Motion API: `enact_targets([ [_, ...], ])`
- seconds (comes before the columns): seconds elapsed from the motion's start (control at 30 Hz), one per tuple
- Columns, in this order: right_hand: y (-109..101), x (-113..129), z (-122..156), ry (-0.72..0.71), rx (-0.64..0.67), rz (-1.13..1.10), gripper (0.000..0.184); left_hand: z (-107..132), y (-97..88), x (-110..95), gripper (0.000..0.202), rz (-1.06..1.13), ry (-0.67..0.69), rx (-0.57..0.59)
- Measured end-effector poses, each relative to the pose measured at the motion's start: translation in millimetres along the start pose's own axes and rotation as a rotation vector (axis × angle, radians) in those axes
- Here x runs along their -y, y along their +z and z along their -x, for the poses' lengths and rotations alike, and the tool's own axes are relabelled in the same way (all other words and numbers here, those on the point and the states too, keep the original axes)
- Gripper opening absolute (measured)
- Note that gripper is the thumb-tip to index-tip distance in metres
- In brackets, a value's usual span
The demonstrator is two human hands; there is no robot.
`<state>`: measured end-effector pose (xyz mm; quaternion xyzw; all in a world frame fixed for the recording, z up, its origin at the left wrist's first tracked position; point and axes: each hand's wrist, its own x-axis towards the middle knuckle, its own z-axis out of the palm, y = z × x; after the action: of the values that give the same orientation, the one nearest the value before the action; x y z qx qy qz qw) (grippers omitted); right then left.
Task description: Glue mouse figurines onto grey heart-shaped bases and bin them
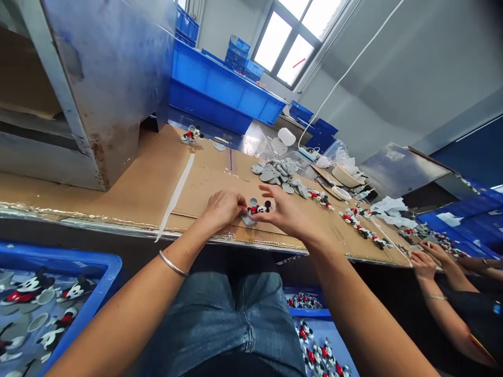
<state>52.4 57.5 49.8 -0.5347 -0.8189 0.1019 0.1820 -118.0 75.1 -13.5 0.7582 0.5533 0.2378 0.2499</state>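
Observation:
A small mouse figurine (259, 207) in black, white and red leans to the right over a grey base (248, 220) near the table's front edge. A little grey cup-like part shows at its top left. My left hand (225, 208) is closed, its fingertips pinching the figurine's left side by the base. Curved around the figurine's head from the right is my right hand (285, 213). Its thumb lies along the figurine's lower side, while the raised index finger stays apart from it. The other right fingers are partly hidden.
Grey bases (279, 174) lie piled beyond my hands. Another figurine (192, 134) stands at the back left, and more figurines (363, 228) lie to the right. A blue crate (113, 267) of figurines is at lower left. At right, a co-worker's hands (426, 262) work at the table.

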Motion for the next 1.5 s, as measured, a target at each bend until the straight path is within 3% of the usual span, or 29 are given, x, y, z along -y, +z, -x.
enact_targets([
  [0.13, 4, -16, 34, 0.062, -0.204, -0.066, 0.046, -2, 1.9, 3, 0.020, 0.040, -0.016, -0.014],
  [0.27, 27, -23, 43, 0.082, -0.306, -0.103, 0.054, -1, 4.1, 4, 0.017, 0.082, -0.016, -0.044],
  [0.4, 33, -14, 24, 0.040, -0.273, -0.097, 0.042, 0, 4.7, 6, 0.013, 0.127, 0.011, -0.070],
  [0.5, 29, -8, 10, 0.008, -0.194, -0.117, 0.045, 1, 4.9, 6, 0.010, 0.164, 0.023, -0.081],
  [0.63, 27, -6, 4, 0.004, -0.143, -0.170, 0.021, 8, 4.9, 9, 0.010, 0.189, 0.041, -0.117],
  [0.83, 12, -6, 4, 0.112, -0.180, -0.350, 0.019, 24, 4.1, 15, 0.067, 0.121, 0.094, -0.148],
  [1.03, -2, -15, 16, 0.243, -0.181, -0.602, 0.029, 21, 7.6, 8, 0.037, -0.029, 0.136, -0.082],
  [1.3, 2, -24, 25, 0.365, -0.277, -0.687, 0.032, 53, 36.9, -24, 0.017, -0.098, -0.066, -0.196],
  [1.43, -1, -26, 29, 0.391, -0.278, -0.737, 0.033, 35, 9.4, -10, 0.036, -0.012, -0.009, -0.093],
  [1.5, -4, -27, 32, 0.403, -0.283, -0.763, 0.034, 17, -12.0, 2, 0.045, 0.019, 0.094, 0.037],
])
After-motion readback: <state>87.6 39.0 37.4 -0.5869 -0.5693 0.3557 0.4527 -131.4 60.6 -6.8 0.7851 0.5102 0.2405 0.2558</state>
